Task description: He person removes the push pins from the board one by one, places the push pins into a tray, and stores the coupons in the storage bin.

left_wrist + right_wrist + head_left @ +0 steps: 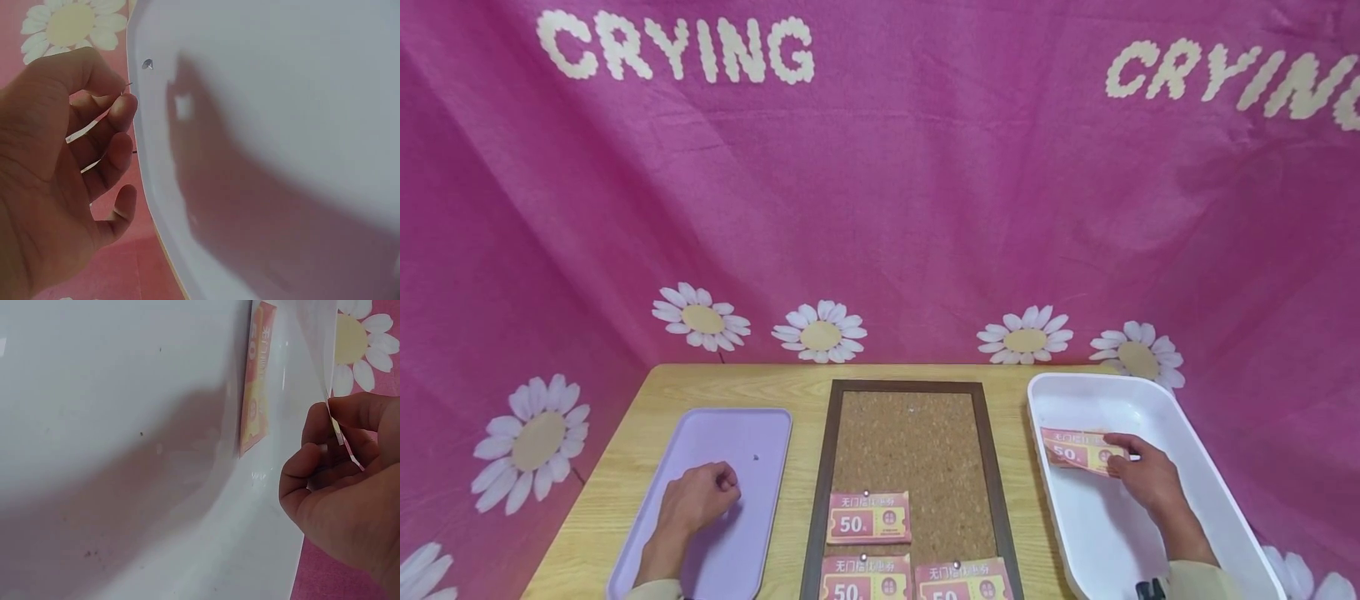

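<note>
Over the lilac tray [758, 517] my left hand [700, 496] pinches a thumbtack [129, 84] between thumb and forefinger, its thin point jutting past the fingertips. Another thumbtack [147, 64] lies on that tray. My right hand [1150, 475], above the white tray [1112, 542], pinches a pink and yellow coupon [1078, 450] by its right end. In the right wrist view the held coupon shows nearly edge-on, and a second coupon [259, 381] lies in the white tray, by its side wall. The other fingers of my right hand are curled.
Between the trays lies a brown-framed cork board [917, 454]. Three coupons are tacked on its near part, including an upper left one [868, 518] and a lower right one [964, 579]. The wooden table [745, 383] meets a magenta flowered cloth [895, 208] behind.
</note>
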Available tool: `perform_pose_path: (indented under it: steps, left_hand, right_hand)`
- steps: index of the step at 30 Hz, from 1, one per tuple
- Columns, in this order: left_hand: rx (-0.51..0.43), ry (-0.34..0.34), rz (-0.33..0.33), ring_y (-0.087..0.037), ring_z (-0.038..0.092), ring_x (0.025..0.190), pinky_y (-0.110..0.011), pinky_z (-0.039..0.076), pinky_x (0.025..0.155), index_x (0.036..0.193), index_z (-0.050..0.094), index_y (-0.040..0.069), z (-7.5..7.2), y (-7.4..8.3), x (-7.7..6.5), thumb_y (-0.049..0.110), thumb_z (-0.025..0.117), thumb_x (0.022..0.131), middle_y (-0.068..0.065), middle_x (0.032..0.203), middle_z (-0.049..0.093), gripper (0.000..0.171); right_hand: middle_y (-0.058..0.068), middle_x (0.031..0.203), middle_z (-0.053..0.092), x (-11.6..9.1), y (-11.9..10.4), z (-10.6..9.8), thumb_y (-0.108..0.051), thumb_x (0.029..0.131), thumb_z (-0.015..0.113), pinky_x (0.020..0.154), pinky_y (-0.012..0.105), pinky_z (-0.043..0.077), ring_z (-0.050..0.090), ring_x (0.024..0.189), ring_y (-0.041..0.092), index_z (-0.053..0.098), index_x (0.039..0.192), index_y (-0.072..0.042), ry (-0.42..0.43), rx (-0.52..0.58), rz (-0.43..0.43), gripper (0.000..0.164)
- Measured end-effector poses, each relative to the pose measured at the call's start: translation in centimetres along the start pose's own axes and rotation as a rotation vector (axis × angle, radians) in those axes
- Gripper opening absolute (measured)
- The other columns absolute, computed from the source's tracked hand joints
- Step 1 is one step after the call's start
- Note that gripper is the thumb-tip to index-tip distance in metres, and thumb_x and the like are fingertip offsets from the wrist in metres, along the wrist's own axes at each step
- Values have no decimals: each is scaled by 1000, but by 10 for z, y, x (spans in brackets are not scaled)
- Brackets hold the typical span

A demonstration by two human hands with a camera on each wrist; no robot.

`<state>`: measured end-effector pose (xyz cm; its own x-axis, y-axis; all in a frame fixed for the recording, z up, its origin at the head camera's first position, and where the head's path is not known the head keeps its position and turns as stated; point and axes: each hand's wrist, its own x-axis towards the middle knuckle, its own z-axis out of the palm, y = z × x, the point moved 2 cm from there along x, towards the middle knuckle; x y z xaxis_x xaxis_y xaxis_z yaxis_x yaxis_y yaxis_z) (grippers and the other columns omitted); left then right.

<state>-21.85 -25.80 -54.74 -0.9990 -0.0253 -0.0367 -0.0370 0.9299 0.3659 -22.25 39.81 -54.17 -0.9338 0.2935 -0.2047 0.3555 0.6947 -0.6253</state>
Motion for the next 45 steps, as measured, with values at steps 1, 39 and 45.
perform_pose_path:
  steps: [1, 39, 45]
  left_hand:
    - [3, -4, -3, -9, 51, 63, -32, 38, 60, 74, 63, 24, 1, 0, 0, 22, 65, 71, 11, 68, 59, 5]
    - [20, -64, -26, -11, 48, 61, -33, 36, 60, 74, 62, 21, 15, -5, -10, 23, 68, 72, 9, 65, 54, 7]
    - [13, -60, -33, -11, 48, 61, -32, 36, 59, 74, 62, 21, 17, -6, -11, 21, 67, 71, 8, 64, 54, 6]
  right_hand:
    - [30, 133, 48, 0, 1, 1, -19, 89, 53, 71, 30, 38, 50, 100, 35, 51, 134, -1, -3, -5, -5, 48]
    - [35, 133, 46, 15, 14, 20, -21, 84, 63, 93, 59, 37, 50, 110, 46, 44, 136, 4, -183, -190, 23, 60]
    - [35, 124, 52, 14, 16, 20, -25, 82, 65, 85, 54, 42, 54, 96, 37, 47, 133, 5, -200, -227, 0, 62]
